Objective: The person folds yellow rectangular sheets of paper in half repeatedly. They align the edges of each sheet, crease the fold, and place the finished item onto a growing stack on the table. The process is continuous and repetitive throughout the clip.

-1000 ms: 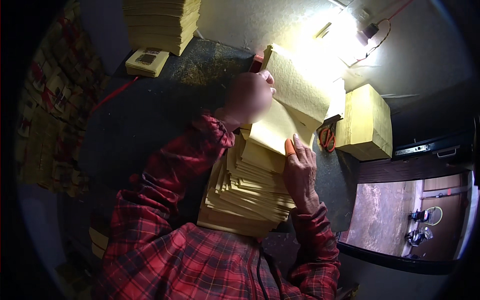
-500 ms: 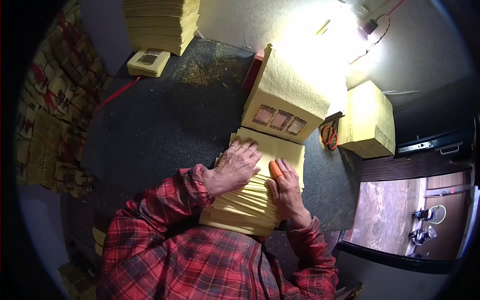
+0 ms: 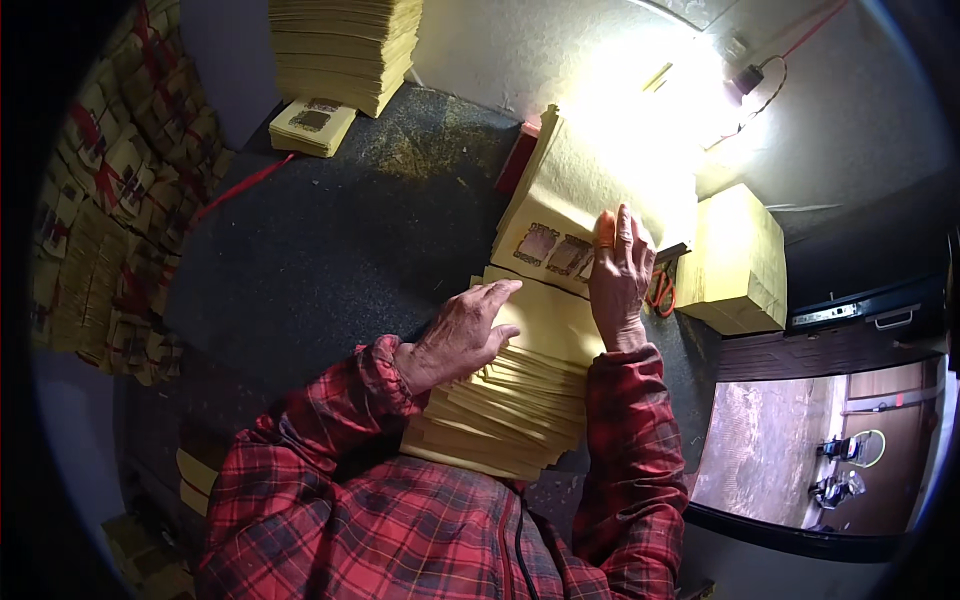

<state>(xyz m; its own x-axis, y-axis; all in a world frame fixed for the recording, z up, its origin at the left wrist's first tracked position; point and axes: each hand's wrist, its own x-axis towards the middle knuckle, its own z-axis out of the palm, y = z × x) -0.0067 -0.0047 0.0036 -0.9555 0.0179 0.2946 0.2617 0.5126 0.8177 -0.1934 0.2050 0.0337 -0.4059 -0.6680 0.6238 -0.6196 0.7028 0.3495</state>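
Observation:
A fanned pile of folded yellow paper sheets lies in front of me on the dark table. Beyond it, a stack of yellow paper with printed dark frames leans up toward the lamp. My left hand is over the pile's upper left side, thumb and fingers apart, holding nothing. My right hand lies against the lower right of the printed stack, its fingers stretched out. An orange finger cover sits on one of its fingers. Part of the printing is hidden behind that hand.
Orange-handled scissors lie beside a yellow paper block on the right. A tall paper stack and a small printed packet stand far left, near a red ribbon. Tied bundles fill the left side. A bright lamp glares behind.
My right hand has moved from the folded pile up onto the printed stack. My left hand has shifted slightly down and left, its thumb and fingers now spread.

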